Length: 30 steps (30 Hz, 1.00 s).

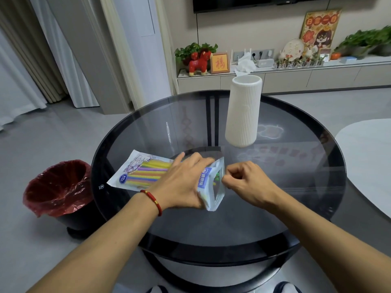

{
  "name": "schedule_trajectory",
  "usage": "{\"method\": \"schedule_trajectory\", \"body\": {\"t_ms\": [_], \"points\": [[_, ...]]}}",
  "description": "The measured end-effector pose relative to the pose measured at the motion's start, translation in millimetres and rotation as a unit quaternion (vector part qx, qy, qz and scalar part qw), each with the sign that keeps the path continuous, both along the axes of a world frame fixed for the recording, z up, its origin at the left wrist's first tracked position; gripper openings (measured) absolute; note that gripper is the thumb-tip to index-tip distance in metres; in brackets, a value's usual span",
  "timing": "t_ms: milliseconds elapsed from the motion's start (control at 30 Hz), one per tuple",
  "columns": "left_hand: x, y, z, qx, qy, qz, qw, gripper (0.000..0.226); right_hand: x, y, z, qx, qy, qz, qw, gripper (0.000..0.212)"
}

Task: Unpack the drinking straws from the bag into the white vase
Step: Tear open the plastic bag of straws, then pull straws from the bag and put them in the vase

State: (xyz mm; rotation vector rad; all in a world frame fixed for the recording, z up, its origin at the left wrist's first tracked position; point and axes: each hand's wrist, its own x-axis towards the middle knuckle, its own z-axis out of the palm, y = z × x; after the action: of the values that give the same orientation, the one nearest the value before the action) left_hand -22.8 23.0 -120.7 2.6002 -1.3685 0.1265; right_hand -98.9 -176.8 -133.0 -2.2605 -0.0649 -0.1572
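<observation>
A round dark glass table [275,208] with a black rim fills the middle of the frame. Just below centre lies a flat white plastic bag [135,172] with printed blue labels, and through its clear window show the coloured drinking straws [148,171] in yellow, green, pink and purple, still packed inside. The bag's left end rests flat on the glass, while its right end is lifted and bent upward.

The left hand [182,180], with a red cord bracelet [153,200] at the wrist, lies palm down across the bag, fingers spread fairly wide and curled over the raised end. The right hand [246,180], just right of centre, has its fingers drawn in narrow, thumb and forefinger pinching the edge of the bag's raised end.

The tall ribbed white vase [243,113] stands upright on the table in the upper middle of the frame, well apart from both hands. At the lower left, on the grey floor beside the table, stands a black bin with a red liner [57,187]
</observation>
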Motion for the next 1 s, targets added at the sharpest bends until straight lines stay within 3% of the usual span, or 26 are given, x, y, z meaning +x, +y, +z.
{"method": "schedule_trajectory", "body": {"t_ms": [100, 200, 267, 333, 400, 533, 700, 933, 1000], "points": [[6.4, 1.5, 3.2, -0.1, 0.019, 0.019, 0.995, 0.055, 1.4, -3.9, -5.6, -0.045, 0.053, -0.021, 0.997, 0.031], [11.6, 6.1, -0.6, -0.096, 0.018, 0.037, 0.995, 0.05, 2.0, 0.6, -6.9, -0.09, 0.003, -0.075, 0.993, 0.027], [13.3, 8.2, -1.8, -0.093, 0.021, 0.055, 0.994, 0.049, -0.1, 6.0, 2.4, -0.041, -0.064, -0.089, 0.993, 0.018], [13.2, 8.8, -2.1, -0.093, 0.025, 0.069, 0.993, 0.049, -3.9, 12.0, 10.6, 0.043, -0.045, -0.056, 0.996, 0.008], [10.7, 8.0, -2.6, -0.088, 0.024, 0.071, 0.993, 0.051, -6.7, 19.7, 10.6, 0.093, 0.01, -0.032, 0.995, 0.022], [2.6, 3.9, -1.6, -0.07, 0.04, 0.066, 0.995, 0.06, 0.0, 27.5, 6.1, 0.151, 0.013, -0.075, 0.986, 0.013], [0.2, 4.7, 1.5, -0.064, 0.043, 0.063, 0.995, 0.077, 3.4, 25.3, 9.1, 0.143, -0.004, -0.072, 0.987, 0.011], [3.8, 18.9, 6.4, -0.052, 0.044, 0.097, 0.993, 0.083, -3.4, -24.8, 7.4, 0.226, 0.03, -0.097, 0.969, 0.004], [1.3, 16.8, 6.6, -0.054, 0.039, 0.095, 0.993, 0.083, -5.6, -19.8, 6.9, 0.27, 0.033, -0.083, 0.959, 0.012]]}}
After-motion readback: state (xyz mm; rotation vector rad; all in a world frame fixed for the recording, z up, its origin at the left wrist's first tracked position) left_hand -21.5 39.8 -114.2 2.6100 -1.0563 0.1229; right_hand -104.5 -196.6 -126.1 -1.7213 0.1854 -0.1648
